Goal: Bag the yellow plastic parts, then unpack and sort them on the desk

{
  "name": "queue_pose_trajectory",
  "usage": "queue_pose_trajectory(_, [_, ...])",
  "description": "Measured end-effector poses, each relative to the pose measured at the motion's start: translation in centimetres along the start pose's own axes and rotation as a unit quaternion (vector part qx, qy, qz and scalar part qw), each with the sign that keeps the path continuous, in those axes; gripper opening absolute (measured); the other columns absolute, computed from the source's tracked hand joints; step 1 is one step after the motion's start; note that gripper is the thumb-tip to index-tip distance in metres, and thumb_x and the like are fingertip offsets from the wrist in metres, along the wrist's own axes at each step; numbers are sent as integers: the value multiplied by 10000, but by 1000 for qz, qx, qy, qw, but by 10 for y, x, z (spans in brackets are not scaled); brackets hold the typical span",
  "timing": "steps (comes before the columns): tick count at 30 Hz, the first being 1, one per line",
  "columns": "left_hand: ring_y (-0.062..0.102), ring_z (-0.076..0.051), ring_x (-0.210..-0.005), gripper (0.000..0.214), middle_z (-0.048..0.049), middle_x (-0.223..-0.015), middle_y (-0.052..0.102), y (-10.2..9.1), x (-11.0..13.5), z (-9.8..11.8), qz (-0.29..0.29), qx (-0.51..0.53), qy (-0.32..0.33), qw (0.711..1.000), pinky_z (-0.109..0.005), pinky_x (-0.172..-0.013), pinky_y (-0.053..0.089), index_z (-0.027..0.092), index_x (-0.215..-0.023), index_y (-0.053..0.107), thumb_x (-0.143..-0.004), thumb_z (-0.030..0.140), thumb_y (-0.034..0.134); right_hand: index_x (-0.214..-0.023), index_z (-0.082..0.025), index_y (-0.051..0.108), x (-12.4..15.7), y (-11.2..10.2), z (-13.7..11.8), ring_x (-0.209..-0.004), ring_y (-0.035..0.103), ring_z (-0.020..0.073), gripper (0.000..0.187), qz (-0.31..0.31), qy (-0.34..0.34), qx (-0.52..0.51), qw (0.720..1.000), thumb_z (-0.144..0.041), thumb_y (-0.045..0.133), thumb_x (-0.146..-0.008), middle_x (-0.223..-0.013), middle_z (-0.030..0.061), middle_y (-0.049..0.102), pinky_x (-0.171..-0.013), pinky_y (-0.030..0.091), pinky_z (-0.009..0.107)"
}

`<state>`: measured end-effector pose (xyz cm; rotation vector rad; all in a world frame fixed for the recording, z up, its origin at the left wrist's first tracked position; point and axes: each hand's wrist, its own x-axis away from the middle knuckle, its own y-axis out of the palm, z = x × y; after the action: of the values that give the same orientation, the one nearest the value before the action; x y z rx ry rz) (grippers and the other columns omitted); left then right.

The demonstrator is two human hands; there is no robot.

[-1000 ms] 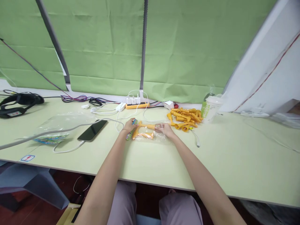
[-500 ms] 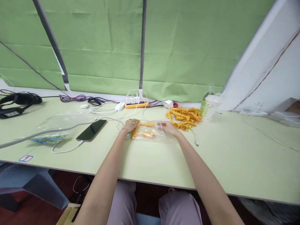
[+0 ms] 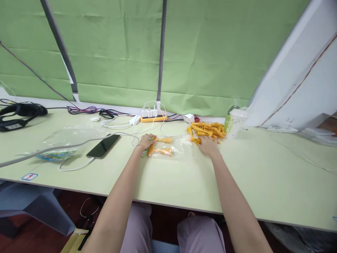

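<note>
Just right of the frame's centre, the pile of orange pieces lies directly above the right hand, whose fingers rest on its near edge; whether they grip a piece cannot be told. The left hand is well to the left, closed on the left end of the clear bag, which lies lengthwise left to right on the counter. The green label on the cup is too blurred to read.
</note>
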<state>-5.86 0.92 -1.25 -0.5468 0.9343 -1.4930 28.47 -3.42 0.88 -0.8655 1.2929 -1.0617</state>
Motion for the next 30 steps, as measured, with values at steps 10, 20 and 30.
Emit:
queue_pose_trajectory(10, [468,-284,-1192,457,-69,-1195,592,-4,3,3,-15,25,-24,999,-339,-1007,344,259,-1158,634,-722,394,617,-1270,-156,497,3,-32,-12,-1119,490,259,399,238,9,-83,968,-228,322,-918,-1195,156,581,-1032,235,438])
queue_pose_trajectory(20, [492,-259,-1178,427,-84,-1198,590,-2,1,1,-10,59,-8,998,-330,-1023,343,216,-1121,640,-705,312,637,-1301,-337,507,16,-69,-23,-1081,537,272,409,-96,-115,-51,987,-344,459,-895,-1156,75,627,-893,350,402])
queue_pose_trajectory(30, [519,-239,-1143,413,-81,-1181,598,-1,2,3,-23,116,22,993,-328,-1022,367,186,-1097,640,-700,298,646,-1285,-214,456,22,-51,-72,-987,588,217,470,-90,-163,-202,962,-158,511,-822,-1023,65,673,-941,313,392])
